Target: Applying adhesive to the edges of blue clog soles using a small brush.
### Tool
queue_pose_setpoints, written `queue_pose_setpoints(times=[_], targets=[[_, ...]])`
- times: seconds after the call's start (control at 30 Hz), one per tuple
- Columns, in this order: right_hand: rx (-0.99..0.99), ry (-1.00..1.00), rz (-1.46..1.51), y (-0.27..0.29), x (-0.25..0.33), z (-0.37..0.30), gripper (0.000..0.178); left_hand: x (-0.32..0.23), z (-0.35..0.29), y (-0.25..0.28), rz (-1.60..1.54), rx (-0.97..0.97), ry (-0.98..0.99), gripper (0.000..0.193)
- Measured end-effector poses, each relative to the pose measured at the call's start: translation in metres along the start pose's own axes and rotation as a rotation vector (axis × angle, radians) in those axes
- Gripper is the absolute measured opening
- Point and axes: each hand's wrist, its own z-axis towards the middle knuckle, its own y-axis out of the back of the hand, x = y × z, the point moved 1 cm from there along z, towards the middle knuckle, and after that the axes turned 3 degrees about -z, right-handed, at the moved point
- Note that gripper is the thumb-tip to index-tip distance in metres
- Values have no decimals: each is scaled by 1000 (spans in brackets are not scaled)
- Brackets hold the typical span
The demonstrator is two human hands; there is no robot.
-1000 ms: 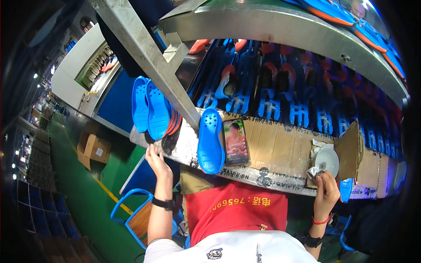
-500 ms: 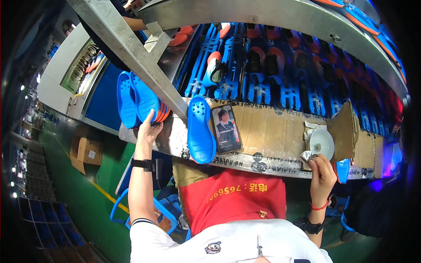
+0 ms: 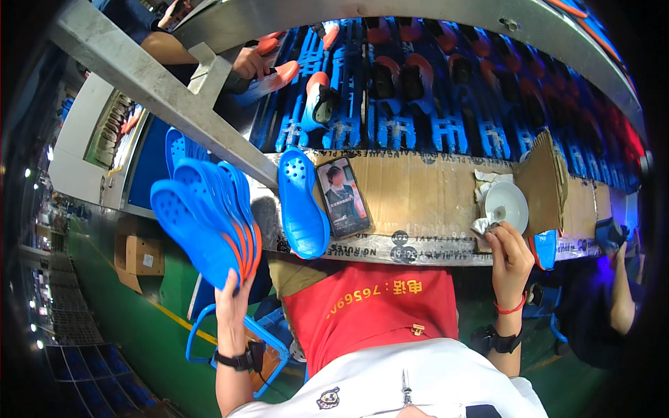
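My left hand (image 3: 231, 303) grips the heel ends of several stacked blue shoe soles (image 3: 198, 230) with orange-red edges. They are held up off the left end of the table. Behind them more blue soles (image 3: 177, 150) show in part. A single blue sole (image 3: 304, 205) with holes at one end lies on the table beside a phone (image 3: 343, 197). At the right, my right hand (image 3: 513, 258) pinches something small and dark at the near rim of a white bowl (image 3: 517, 202). Crumpled white paper (image 3: 481, 225) touches the bowl there.
Flattened cardboard (image 3: 418, 195) covers the table, with an upright flap (image 3: 540, 174) by the bowl. Beyond runs a conveyor (image 3: 449, 136) carrying shoes. A metal beam (image 3: 160, 101) crosses the upper left. Another person's hand (image 3: 249, 64) holds a shoe there; someone else works at far right.
My left hand has lifted the stack of soles off the table's left end and drawn it nearer me. Another person's hand with a shoe has appeared beyond the beam. My right hand stays by the bowl.
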Motion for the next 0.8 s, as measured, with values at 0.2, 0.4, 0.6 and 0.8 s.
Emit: queue_pose_setpoints(times=[0.2, 0.4, 0.6, 0.8], targets=[[-7, -11, 45, -3, 3, 4, 14, 22, -71, -27, 66, 46, 306, 61], [-54, -49, 30, 7, 0, -3, 15, 74, -53, -167, -46, 375, 555, 50], [-83, -83, -5, 16, -3, -5, 15, 129, -38, -257, -147, 439, 547, 49], [-48, -80, -97, 15, -10, 0, 15, 165, -41, -274, -9, 324, 512, 48]])
